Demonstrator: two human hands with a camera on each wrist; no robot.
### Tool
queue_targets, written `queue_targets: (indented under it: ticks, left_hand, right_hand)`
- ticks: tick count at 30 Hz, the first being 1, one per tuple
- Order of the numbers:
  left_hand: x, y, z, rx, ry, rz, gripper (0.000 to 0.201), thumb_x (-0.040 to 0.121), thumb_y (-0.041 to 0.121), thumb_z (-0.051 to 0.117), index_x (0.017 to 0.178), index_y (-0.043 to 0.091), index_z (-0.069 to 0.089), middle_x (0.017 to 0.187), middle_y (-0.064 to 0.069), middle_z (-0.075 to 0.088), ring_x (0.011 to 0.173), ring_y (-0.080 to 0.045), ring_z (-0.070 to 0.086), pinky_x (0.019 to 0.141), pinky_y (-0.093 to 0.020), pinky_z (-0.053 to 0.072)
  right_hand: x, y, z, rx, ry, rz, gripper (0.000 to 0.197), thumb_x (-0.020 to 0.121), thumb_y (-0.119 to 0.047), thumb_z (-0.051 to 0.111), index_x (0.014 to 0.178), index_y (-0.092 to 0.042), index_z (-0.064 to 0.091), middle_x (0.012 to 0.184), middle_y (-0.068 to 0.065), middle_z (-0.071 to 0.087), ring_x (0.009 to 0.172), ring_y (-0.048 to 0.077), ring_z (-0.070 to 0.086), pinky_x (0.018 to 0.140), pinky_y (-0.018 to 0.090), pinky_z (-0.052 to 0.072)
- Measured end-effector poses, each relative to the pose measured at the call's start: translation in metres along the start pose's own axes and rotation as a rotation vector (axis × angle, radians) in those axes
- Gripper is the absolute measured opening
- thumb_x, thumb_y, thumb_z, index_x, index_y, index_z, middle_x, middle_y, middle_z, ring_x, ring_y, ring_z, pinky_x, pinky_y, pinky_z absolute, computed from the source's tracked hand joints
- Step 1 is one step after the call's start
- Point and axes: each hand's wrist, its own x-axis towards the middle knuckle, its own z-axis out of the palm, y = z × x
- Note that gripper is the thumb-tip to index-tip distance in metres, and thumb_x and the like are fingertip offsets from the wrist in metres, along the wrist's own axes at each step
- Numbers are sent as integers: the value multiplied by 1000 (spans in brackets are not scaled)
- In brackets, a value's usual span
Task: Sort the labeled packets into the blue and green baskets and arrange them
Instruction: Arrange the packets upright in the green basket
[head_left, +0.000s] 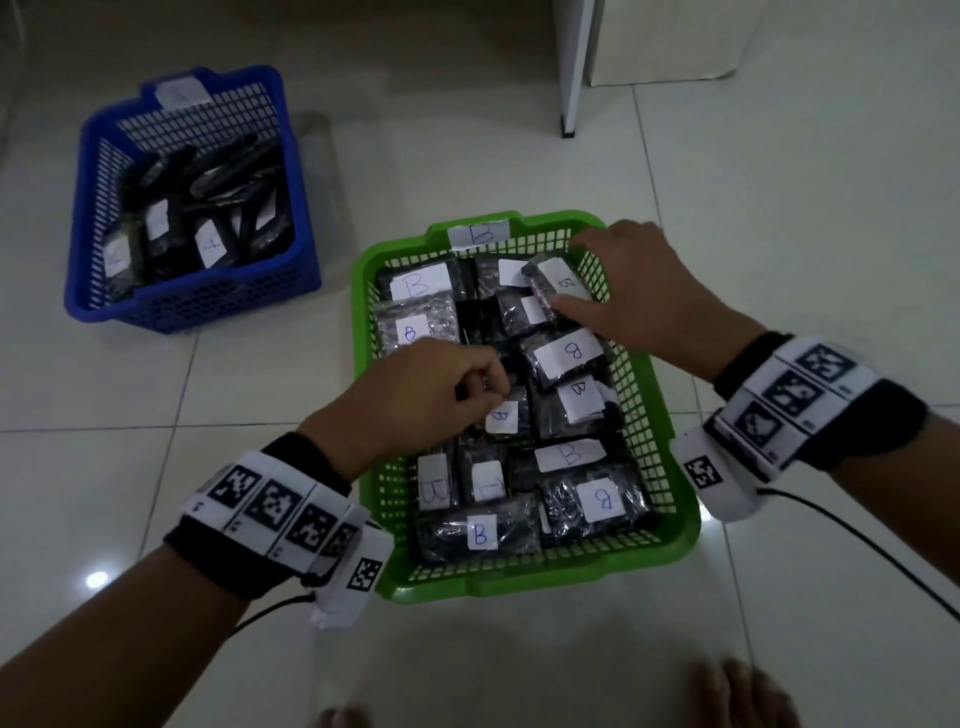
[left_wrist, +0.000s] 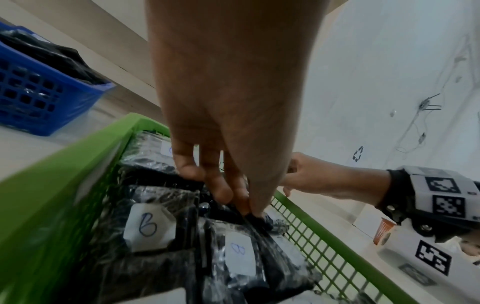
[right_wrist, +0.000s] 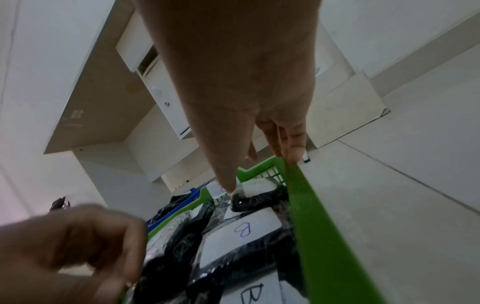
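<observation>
Green basket (head_left: 670, 431) on the tiled floor (head_left: 805, 260), packed nearly wall to wall with black packets labelled B (head_left: 480, 530); little free room inside, only a dark gap near its middle. Open floor all round the green basket. Blue basket (head_left: 306, 244) sits well apart, off its far-left corner, holding black packets (head_left: 210, 244) tumbled loosely.

Left hand (head_left: 415, 395) is over the green basket's middle, fingers (left_wrist: 223, 191) curled narrow, pinching the dark edge of a packet (left_wrist: 259, 223) among the rest.

Right hand (head_left: 628, 291) is at the green basket's far-right corner: fingers (right_wrist: 294, 148) on the right rim, thumb pressing a tilted B packet (head_left: 553, 286) just inside that wall. Fingers fairly wide, loosely curved round it.
</observation>
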Motion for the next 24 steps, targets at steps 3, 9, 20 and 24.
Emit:
queue_targets:
  ticks: [3, 9, 20, 24]
  left_hand:
    - [4, 0, -6, 49, 212, -11, 7, 93, 39, 66, 101, 41, 66, 80, 24, 64, 71, 11, 57, 56, -17, 38]
    - [3, -9, -12, 19, 450, -64, 6, 92, 37, 63, 97, 39, 63, 79, 21, 66, 65, 2, 59, 57, -28, 48]
    - [0, -40, -11, -245, 685, -141, 16, 92, 27, 69, 105, 32, 61, 77, 8, 66, 64, -11, 59, 64, -27, 50]
    - [-1, -42, -10, -281, 686, -142, 15, 92, 27, 69, 105, 31, 61, 77, 5, 67, 64, -9, 59, 63, -23, 48]
  right_hand:
    - [7, -9, 4, -154, -61, 31, 56, 81, -68, 58, 98, -14, 56, 108, 11, 49, 104, 30, 42, 89, 40, 39]
    - [2, -18, 11, -248, -143, 76, 47, 82, -56, 60, 103, -15, 54, 98, 8, 54, 108, 31, 37, 79, 42, 31]
    - [-38, -62, 14, 48, -448, -277, 48, 76, -47, 77, 119, -33, 63, 104, -17, 62, 97, 8, 49, 89, 34, 30]
    - [-40, -66, 24, -90, -448, -339, 27, 82, -46, 72, 106, -33, 70, 110, -17, 66, 114, 13, 46, 81, 34, 23]
